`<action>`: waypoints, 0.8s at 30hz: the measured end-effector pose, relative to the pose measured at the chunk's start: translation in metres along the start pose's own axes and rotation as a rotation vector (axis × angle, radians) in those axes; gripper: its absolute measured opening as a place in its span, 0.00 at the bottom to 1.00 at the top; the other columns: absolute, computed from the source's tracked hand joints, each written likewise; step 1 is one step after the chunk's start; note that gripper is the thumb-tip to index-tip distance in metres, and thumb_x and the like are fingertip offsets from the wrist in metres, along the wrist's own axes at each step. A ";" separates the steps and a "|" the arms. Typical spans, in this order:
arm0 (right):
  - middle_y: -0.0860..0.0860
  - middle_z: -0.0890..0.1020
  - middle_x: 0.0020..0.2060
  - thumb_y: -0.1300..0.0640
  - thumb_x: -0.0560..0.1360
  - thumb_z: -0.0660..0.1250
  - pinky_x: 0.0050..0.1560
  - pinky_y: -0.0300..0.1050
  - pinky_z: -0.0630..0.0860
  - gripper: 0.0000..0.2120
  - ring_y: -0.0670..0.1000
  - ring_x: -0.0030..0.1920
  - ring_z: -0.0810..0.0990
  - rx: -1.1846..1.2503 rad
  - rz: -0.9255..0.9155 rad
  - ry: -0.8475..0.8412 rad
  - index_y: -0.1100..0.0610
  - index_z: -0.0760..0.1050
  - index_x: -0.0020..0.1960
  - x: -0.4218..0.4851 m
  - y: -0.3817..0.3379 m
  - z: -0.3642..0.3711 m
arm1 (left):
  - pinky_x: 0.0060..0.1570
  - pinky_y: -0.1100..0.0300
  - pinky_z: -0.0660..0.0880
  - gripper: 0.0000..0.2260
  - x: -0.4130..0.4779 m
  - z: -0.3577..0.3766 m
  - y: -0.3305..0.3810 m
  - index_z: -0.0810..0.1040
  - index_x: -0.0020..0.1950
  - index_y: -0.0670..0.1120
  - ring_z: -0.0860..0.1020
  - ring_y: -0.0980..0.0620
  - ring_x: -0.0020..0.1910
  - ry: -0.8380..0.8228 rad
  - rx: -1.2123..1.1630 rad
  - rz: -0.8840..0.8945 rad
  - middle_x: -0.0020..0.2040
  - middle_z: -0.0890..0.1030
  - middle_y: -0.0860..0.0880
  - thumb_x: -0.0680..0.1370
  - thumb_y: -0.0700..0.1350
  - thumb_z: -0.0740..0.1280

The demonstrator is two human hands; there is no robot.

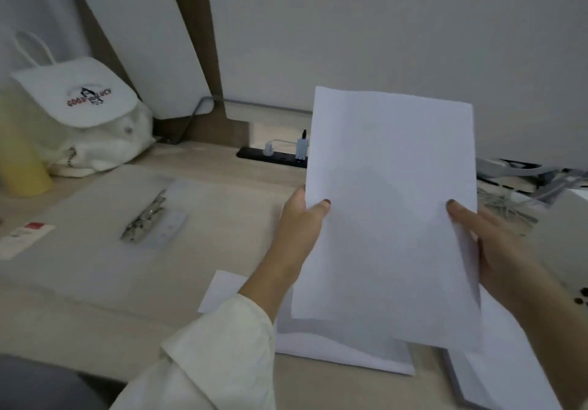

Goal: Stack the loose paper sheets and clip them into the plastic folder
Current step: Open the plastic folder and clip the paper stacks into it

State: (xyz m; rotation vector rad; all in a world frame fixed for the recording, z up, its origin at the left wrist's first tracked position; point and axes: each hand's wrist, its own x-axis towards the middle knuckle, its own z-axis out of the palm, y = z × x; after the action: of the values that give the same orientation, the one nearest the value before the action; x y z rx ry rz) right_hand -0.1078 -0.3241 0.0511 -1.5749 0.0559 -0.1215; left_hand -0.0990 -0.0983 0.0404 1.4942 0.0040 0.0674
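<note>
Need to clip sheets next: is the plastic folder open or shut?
Open: the plastic folder lies spread flat on the desk, its metal clip exposed.

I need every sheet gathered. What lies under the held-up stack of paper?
Beneath the held stack, loose white sheets lie on the desk. The stack covers their middle, so their number is unknown.

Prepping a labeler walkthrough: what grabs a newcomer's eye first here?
The stack of white paper sheets dominates at centre right, held upright with the left hand and right hand gripping its side edges. To its left, the clear plastic folder lies open on the desk, its metal clip showing. A white backpack sits at far left.
</note>
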 end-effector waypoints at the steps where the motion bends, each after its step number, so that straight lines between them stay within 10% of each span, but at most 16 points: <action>1: 0.45 0.86 0.42 0.56 0.77 0.62 0.37 0.38 0.81 0.07 0.45 0.40 0.85 -0.032 -0.041 -0.017 0.48 0.78 0.50 -0.001 -0.002 0.020 | 0.52 0.58 0.77 0.10 0.000 -0.016 0.000 0.74 0.59 0.50 0.80 0.51 0.52 0.051 0.005 0.008 0.52 0.81 0.51 0.79 0.41 0.60; 8: 0.45 0.80 0.42 0.55 0.79 0.58 0.36 0.42 0.71 0.08 0.47 0.42 0.78 -0.238 -0.123 -0.016 0.51 0.72 0.56 0.002 0.016 0.146 | 0.52 0.55 0.74 0.14 0.001 -0.120 -0.010 0.73 0.58 0.45 0.78 0.48 0.53 0.410 0.198 0.005 0.53 0.79 0.48 0.79 0.52 0.59; 15: 0.51 0.82 0.44 0.57 0.78 0.61 0.39 0.47 0.76 0.07 0.54 0.42 0.81 -0.088 0.218 -0.124 0.54 0.75 0.54 0.009 0.054 0.203 | 0.39 0.59 0.71 0.07 0.016 -0.214 -0.017 0.73 0.48 0.45 0.74 0.53 0.38 0.292 0.353 -0.136 0.42 0.76 0.49 0.79 0.47 0.60; 24: 0.51 0.77 0.42 0.59 0.79 0.59 0.52 0.50 0.71 0.09 0.55 0.46 0.76 -0.088 0.329 -0.061 0.58 0.71 0.58 0.022 0.092 0.259 | 0.60 0.59 0.66 0.14 0.029 -0.315 -0.050 0.75 0.62 0.41 0.73 0.49 0.61 0.319 0.526 -0.209 0.63 0.75 0.43 0.79 0.35 0.56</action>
State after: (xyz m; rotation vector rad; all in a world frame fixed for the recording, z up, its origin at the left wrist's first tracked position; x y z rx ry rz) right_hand -0.0527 -0.0702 -0.0409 -1.6349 0.2743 0.1893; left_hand -0.0820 0.2127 -0.0329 1.9840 0.4654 0.1424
